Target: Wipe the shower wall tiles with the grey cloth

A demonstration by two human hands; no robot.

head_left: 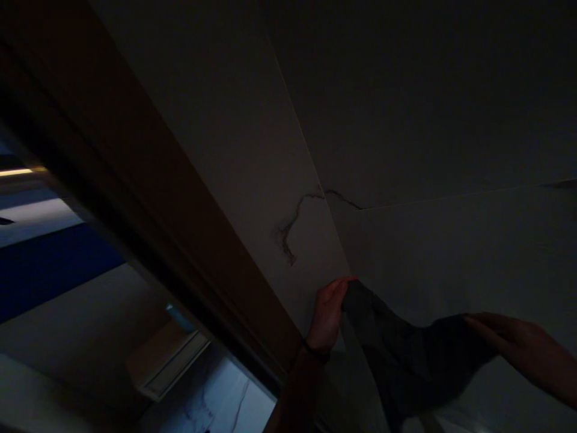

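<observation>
The view is dim and tilted up at a wall corner. My left hand [328, 314] is raised against the pale wall and pinches one end of a dark grey cloth [406, 355]. A dark band sits on that wrist. My right hand [523, 349] comes in from the right with its fingers laid along the cloth's other end, so the cloth hangs stretched between both hands. Above my left hand a thin dark crack [295, 225] runs across the wall [270, 150] near the corner.
A wide brown door frame [148, 180] runs diagonally at the left. Beyond it lies a brighter room with a blue band [49, 264] and a light boxy fixture [166, 358]. The ceiling [428, 90] meets the walls at upper right.
</observation>
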